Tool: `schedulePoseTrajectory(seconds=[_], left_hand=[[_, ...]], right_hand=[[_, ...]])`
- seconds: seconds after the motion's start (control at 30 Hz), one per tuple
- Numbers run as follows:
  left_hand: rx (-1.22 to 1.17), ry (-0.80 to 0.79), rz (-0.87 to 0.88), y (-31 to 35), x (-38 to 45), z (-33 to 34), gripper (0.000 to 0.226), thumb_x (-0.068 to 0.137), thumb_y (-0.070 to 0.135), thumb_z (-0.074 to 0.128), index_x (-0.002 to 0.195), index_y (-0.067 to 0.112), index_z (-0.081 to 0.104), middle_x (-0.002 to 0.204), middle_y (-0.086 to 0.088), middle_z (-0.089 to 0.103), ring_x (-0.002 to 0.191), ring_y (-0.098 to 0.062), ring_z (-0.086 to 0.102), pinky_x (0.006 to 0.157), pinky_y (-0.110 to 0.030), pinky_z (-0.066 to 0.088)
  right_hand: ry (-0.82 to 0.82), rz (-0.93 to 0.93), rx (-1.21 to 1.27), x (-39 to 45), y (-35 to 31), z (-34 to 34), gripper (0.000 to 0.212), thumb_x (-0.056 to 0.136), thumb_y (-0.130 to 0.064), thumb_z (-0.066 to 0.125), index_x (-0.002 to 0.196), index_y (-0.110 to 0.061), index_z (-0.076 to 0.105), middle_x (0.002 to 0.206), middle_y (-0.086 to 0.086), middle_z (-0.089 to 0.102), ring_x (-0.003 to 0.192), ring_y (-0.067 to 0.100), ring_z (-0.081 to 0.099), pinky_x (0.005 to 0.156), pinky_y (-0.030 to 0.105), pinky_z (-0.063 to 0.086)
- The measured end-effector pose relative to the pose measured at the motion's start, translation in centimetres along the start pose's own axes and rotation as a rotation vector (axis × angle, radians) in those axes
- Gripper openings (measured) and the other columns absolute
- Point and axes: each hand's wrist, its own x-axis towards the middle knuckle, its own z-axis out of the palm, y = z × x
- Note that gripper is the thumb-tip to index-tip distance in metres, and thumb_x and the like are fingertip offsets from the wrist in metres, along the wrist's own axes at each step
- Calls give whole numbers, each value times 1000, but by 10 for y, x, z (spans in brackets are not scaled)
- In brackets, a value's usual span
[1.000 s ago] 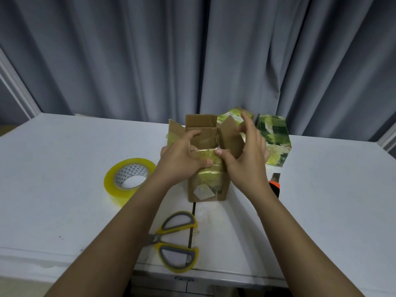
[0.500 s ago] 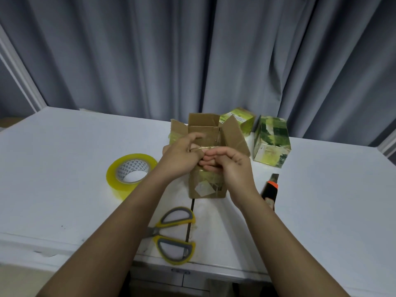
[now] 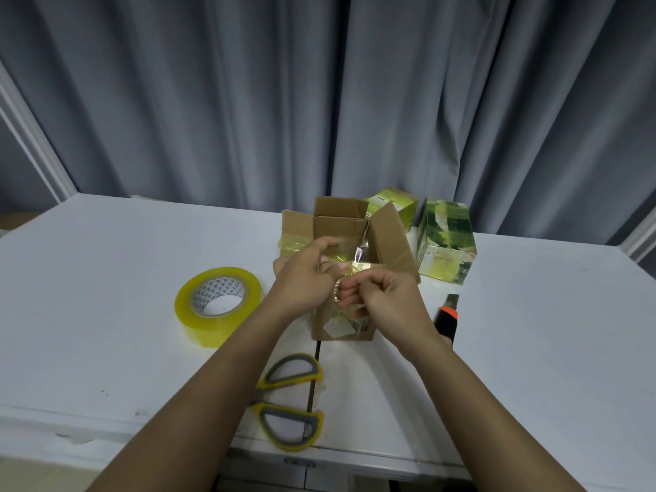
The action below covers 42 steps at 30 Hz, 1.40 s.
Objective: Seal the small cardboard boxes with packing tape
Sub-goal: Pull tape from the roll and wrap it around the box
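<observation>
A small brown cardboard box (image 3: 388,239) stands on the white table (image 3: 106,349) with its top flaps open and old yellowish tape stuck to its sides. My left hand (image 3: 307,278) grips the box's near left top edge. My right hand (image 3: 385,296) is curled in front of the box and pinches a crumpled strip of clear tape (image 3: 358,264) that stretches up to the box's rim. A roll of yellowish packing tape (image 3: 217,305) lies flat to the left of the box.
Two green printed boxes (image 3: 447,243) stand behind and right of the open box. Yellow-handled scissors (image 3: 289,399) lie near the table's front edge. An orange and black utility knife (image 3: 448,316) lies right of my right wrist. Grey curtains hang behind.
My right hand left the far right flap, came to the box's front and closed on the tape strip, then pulled it toward me. The right flap stands open.
</observation>
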Motion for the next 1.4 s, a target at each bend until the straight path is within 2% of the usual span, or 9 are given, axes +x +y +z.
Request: schedulePoseTrajectory(seconds=[0.23, 0.37, 0.47, 0.57, 0.67, 0.8, 0.97, 1.23, 1.4], left_hand=[[0, 38, 38, -1, 0, -6, 27, 92, 31, 58, 118, 35, 56, 77, 20, 62, 98, -2, 54, 110, -40, 25], [-3, 19, 42, -4, 0, -8, 25, 91, 32, 58, 113, 40, 50, 77, 19, 63, 108, -10, 53, 109, -41, 28], [-25, 10, -16, -5, 1, -11, 40, 90, 34, 57, 128, 38, 44, 81, 18, 65, 119, -20, 45, 104, -30, 22], [8, 67, 19, -3, -3, -9, 64, 87, 27, 58, 143, 34, 29, 91, 17, 64, 118, -15, 45, 95, -23, 13], [220, 348, 242, -2, -18, -6, 76, 78, 26, 69, 142, 17, 29, 120, 2, 56, 116, -19, 45, 99, -31, 18], [705, 621, 706, -12, -28, -1, 32, 81, 33, 69, 106, 14, 64, 106, -9, 62, 96, -24, 49, 86, -40, 31], [871, 491, 697, -15, -30, -1, 30, 91, 39, 55, 107, 17, 69, 106, 1, 67, 93, -21, 63, 85, -37, 32], [594, 200, 468, 0, -27, -9, 14, 90, 26, 59, 103, 21, 62, 94, 8, 61, 98, -18, 54, 87, -31, 19], [507, 124, 528, 5, -22, -10, 9, 93, 24, 56, 100, 21, 60, 88, 8, 66, 87, -17, 58, 84, -28, 26]], right_hand=[[57, -298, -649, -7, 1, 4, 23, 81, -7, 46, 69, -7, 65, 68, 7, 64, 64, 22, 57, 58, 37, 49], [282, -547, -697, -4, -4, -7, 12, 78, -11, 50, 78, -8, 61, 78, 3, 62, 82, 22, 49, 72, 36, 42], [243, -434, -840, 8, -3, -18, 23, 85, -32, 59, 105, -19, 56, 98, -8, 56, 123, 16, 33, 106, 38, 12], [203, -353, -765, 15, 1, -21, 19, 84, -43, 66, 93, -27, 62, 80, -20, 50, 133, 10, 25, 109, 35, -9], [229, -328, -682, 17, 4, -21, 17, 82, -43, 69, 77, -31, 58, 69, -24, 50, 131, 6, 26, 108, 34, -15], [223, -307, -662, 18, 7, -20, 17, 83, -43, 67, 77, -29, 60, 72, -15, 62, 133, 5, 27, 109, 36, -18], [241, -326, -639, 16, 8, -20, 15, 84, -40, 67, 79, -27, 62, 75, -10, 64, 134, 5, 27, 108, 36, -20], [264, -521, -584, 12, 12, -19, 17, 78, -32, 75, 71, -30, 60, 71, -18, 56, 119, -4, 38, 110, 32, -18], [192, -637, -724, 8, 8, -24, 19, 80, -33, 71, 92, -23, 60, 98, -12, 58, 118, 9, 42, 112, 37, 11]])
